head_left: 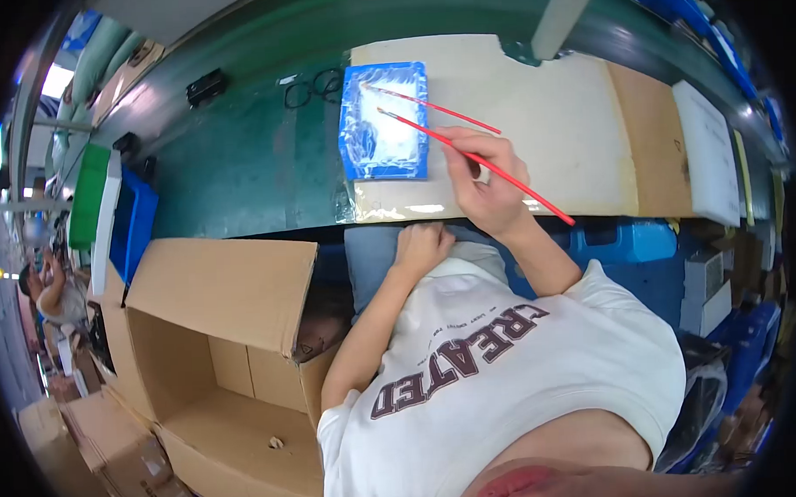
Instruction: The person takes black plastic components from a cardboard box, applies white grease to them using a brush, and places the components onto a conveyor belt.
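A thin red brush (509, 179) is pinched in my right hand (488, 177), its tip over a blue-edged tray (351, 162) that looks covered in clear film. A second red brush (455, 112) lies with its tip on the tray and its handle reaching out to the right over the pale board. My left hand (424, 248) rests in my lap below the table edge, its fingers curled; whether it holds anything is hidden.
The tray sits where the green table (238, 175) meets a cardboard sheet (569, 137). Dark cables (313, 89) and a black object (206, 87) lie to its left. An open cardboard box (227, 368) stands at lower left. A person (53, 291) is at far left.
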`<control>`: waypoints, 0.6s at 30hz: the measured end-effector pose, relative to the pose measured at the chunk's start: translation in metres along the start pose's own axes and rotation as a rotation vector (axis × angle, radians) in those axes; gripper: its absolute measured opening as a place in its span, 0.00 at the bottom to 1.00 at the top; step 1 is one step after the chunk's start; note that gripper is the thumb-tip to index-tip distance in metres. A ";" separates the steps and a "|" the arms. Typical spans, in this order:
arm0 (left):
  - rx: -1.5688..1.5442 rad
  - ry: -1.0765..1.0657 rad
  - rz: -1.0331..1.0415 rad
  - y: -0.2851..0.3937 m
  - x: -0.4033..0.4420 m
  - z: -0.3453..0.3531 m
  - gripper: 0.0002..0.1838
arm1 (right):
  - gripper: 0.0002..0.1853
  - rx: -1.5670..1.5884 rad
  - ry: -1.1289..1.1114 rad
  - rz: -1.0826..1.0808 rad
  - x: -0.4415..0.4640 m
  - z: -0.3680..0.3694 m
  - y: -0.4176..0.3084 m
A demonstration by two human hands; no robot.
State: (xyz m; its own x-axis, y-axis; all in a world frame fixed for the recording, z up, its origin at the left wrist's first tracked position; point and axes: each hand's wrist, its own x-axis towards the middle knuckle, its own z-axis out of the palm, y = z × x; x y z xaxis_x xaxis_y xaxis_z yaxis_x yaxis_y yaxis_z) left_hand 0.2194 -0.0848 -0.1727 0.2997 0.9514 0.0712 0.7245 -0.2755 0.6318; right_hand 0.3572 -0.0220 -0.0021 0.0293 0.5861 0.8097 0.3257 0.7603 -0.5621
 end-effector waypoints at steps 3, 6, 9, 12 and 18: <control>-0.019 -0.030 0.103 -0.013 0.029 0.029 0.15 | 0.11 -0.005 -0.047 0.025 -0.002 0.005 -0.003; -0.004 0.080 0.214 -0.041 0.047 0.041 0.21 | 0.10 -0.058 -0.079 0.034 -0.006 0.017 -0.004; -0.005 0.102 0.186 -0.062 0.062 0.046 0.21 | 0.06 -0.093 -0.110 0.131 -0.017 0.023 -0.004; 0.019 0.075 0.117 -0.075 0.080 0.051 0.21 | 0.04 -0.115 -0.124 0.285 -0.026 0.028 -0.001; 0.009 0.017 0.054 -0.091 0.094 0.061 0.21 | 0.06 -0.061 -0.079 0.236 -0.028 0.031 0.000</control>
State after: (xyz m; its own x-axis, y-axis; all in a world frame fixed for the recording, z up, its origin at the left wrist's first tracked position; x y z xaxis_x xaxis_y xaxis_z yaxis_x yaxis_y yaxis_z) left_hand 0.2194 0.0218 -0.2709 0.3280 0.9372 0.1186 0.7128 -0.3279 0.6200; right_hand 0.3273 -0.0304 -0.0300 0.0379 0.7671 0.6404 0.3753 0.5831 -0.7206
